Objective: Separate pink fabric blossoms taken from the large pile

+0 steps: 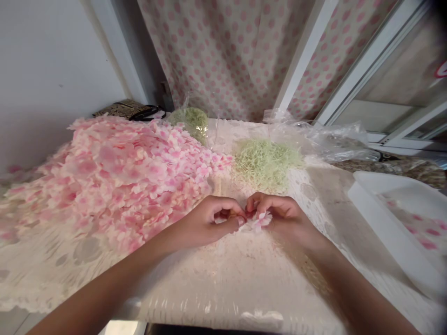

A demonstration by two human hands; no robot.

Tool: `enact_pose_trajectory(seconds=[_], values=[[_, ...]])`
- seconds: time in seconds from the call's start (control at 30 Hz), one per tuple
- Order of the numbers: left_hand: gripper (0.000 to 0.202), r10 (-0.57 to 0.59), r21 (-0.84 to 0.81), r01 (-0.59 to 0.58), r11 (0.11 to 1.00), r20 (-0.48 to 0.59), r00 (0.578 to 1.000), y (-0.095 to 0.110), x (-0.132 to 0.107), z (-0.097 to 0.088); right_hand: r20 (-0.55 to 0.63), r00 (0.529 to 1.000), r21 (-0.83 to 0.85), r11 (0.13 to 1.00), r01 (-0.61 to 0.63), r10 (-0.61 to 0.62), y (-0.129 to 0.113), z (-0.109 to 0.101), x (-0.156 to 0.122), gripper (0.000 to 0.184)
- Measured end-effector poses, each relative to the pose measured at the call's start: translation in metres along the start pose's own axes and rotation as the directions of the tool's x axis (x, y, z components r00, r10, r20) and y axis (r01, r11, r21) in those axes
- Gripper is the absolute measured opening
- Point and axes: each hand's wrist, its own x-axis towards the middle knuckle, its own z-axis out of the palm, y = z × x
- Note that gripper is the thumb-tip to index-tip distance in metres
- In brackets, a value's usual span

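Note:
Both of my hands meet over the middle of the table, fingertips almost touching. A pale pink artificial flower sits in the pinched fingers of my right hand. My left hand is closed in a pinch at the flower's left side; what lies between its fingertips is too small and blurred to make out. Beyond my hands is a loose heap of thin light-green plastic pieces, like small stems. To the left spreads a big pile of pink fabric blossoms.
A white plastic tub with some pink petals in it stands at the right. Clear plastic bags lie along the back edge, and a bag of green pieces sits behind the pile. A patterned cloth covers the table.

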Motion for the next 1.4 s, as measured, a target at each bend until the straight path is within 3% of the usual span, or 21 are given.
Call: enact_pose_trajectory(seconds=[0.2,0.33,0.57,0.87,1.1,1.27,1.33,1.4], values=[[0.017,-0.018,-0.092,0.020,0.996,0.014,1.000,-0.003,-0.003,0.005,0.046,0.998,-0.020,0.999,0.031,-0.030,-0.003,0.003,-0.003,0.011],[0.021,0.006,-0.040,-0.007,0.999,-0.012,1.000,-0.005,-0.004,0.007,0.010,0.996,-0.072,0.994,0.086,-0.086,-0.004,0.004,-0.004,0.014],[0.014,0.156,0.059,-0.154,0.986,-0.041,0.987,-0.005,-0.005,0.009,0.004,0.992,-0.104,0.987,0.126,-0.126,-0.004,0.006,-0.002,0.008],[0.008,0.393,0.318,-0.358,0.878,-0.052,0.918,-0.009,-0.006,0.011,0.046,0.997,-0.094,0.994,0.063,-0.059,-0.005,0.008,-0.004,0.009],[0.011,0.357,0.327,-0.345,0.880,0.027,0.934,-0.005,-0.009,0.011,0.065,0.997,0.053,0.998,-0.040,0.037,-0.001,0.016,-0.005,0.011],[0.012,0.315,0.330,-0.316,0.890,0.057,0.947,-0.008,-0.007,0.010,0.075,0.995,0.057,0.996,-0.071,0.067,0.007,0.017,-0.005,0.012],[0.015,0.291,0.339,-0.279,0.899,0.014,0.957,-0.011,-0.004,0.010,0.039,0.997,0.079,0.995,-0.063,0.060,0.011,0.017,-0.003,0.012],[0.017,0.303,0.374,-0.245,0.895,-0.104,0.947,-0.015,-0.002,0.010,-0.026,0.998,0.156,0.987,-0.049,0.053,0.014,0.018,-0.001,0.010]])
